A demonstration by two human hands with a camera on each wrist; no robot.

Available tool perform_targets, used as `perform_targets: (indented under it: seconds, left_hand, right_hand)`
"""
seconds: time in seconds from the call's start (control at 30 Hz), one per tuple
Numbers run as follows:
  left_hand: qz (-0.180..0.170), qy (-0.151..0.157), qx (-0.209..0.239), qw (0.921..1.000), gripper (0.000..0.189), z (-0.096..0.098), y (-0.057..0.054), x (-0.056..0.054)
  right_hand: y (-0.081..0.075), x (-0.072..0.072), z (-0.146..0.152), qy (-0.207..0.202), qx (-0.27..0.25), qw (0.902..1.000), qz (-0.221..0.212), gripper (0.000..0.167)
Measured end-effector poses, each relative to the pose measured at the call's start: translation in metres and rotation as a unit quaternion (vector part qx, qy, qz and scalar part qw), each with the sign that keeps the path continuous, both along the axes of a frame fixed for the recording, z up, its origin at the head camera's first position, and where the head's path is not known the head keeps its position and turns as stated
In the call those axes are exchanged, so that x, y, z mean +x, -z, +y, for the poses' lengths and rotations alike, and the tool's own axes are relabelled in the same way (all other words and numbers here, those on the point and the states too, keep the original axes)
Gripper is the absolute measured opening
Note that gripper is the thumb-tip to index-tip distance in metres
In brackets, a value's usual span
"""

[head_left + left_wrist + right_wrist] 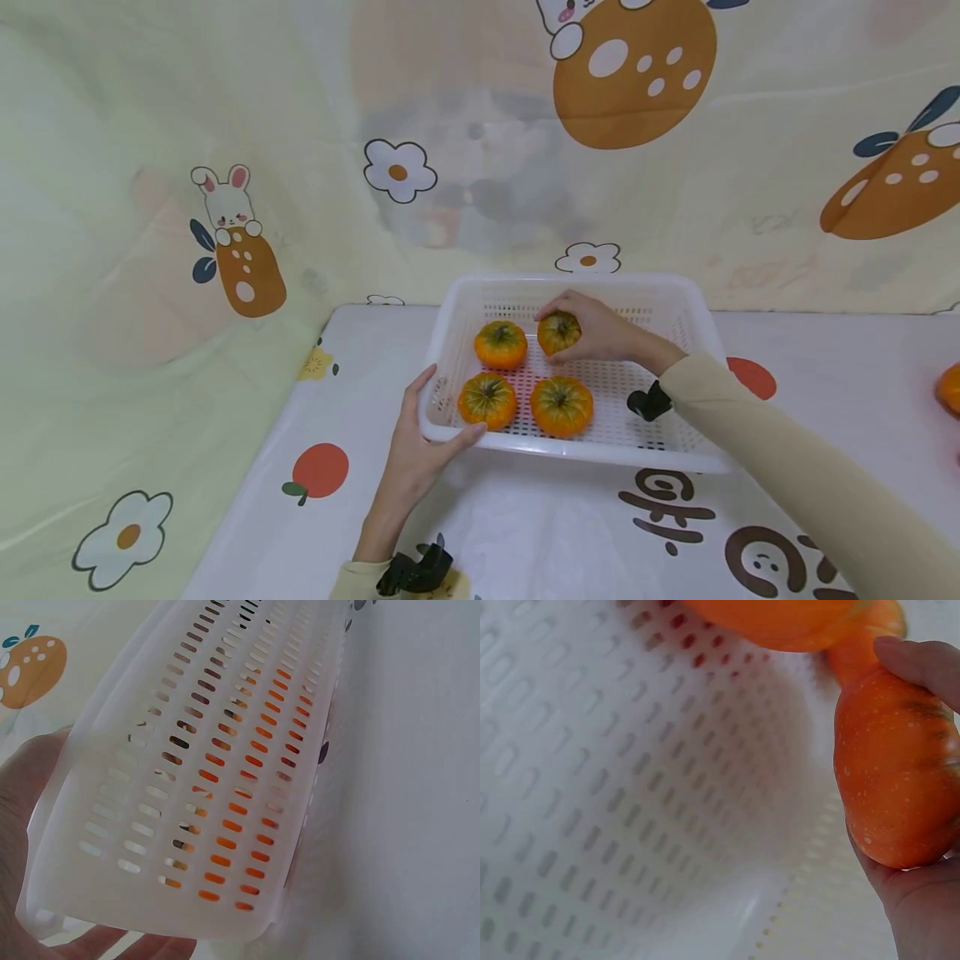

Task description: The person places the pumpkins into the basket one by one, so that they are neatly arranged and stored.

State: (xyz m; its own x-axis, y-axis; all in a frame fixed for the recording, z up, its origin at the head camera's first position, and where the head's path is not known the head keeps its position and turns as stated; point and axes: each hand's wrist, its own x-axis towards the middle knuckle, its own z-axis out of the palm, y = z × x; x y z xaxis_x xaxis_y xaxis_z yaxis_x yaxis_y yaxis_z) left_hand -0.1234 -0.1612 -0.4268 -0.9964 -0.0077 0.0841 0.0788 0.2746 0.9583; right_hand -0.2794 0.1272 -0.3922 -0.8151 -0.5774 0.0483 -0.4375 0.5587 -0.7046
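My right hand [596, 327] holds a small orange pumpkin [558, 332] with a green-streaked top, thumb on one side and fingers round the other. In the right wrist view this pumpkin [896, 769] shows its smooth orange underside, over the perforated basket floor. Three similar pumpkins sit in the white plastic basket [600, 450]: one at the back left [501, 345], one at the front left [487, 401] and one in front of my right hand [561, 407]. My left hand [420, 458] grips the basket's front left corner, its thumb at the front rim and fingers along the left side.
The basket stands on a white printed tablecloth [525, 525], close to a patterned cloth backdrop [480, 225]. Another orange object [949, 389] is partly cut off at the right edge. Black straps are on both wrists. The basket's right half shows bare slotted floor.
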Motion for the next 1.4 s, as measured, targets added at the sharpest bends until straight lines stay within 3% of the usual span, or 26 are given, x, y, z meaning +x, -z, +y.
perform_targets:
  seconds: [0.6, 1.13, 1.4]
  left_hand:
    - [0.007, 0.001, 0.009, 0.9999, 0.101, 0.001, -0.002, 0.005]
    - [0.008, 0.001, 0.008, 0.9999, 0.099, -0.001, -0.002, 0.005]
    - [0.008, 0.004, 0.008, 0.9999, 0.096, 0.0, 0.0, 0.001]
  right_hand:
    - [0.013, -0.004, -0.015, -0.032, 0.047, 0.9982, -0.019, 0.052]
    - [0.018, -0.005, -0.016, -0.022, 0.033, 0.9976, -0.056, 0.055]
    - [0.018, -0.007, -0.012, -0.02, 0.034, 0.9977, -0.054, 0.058]
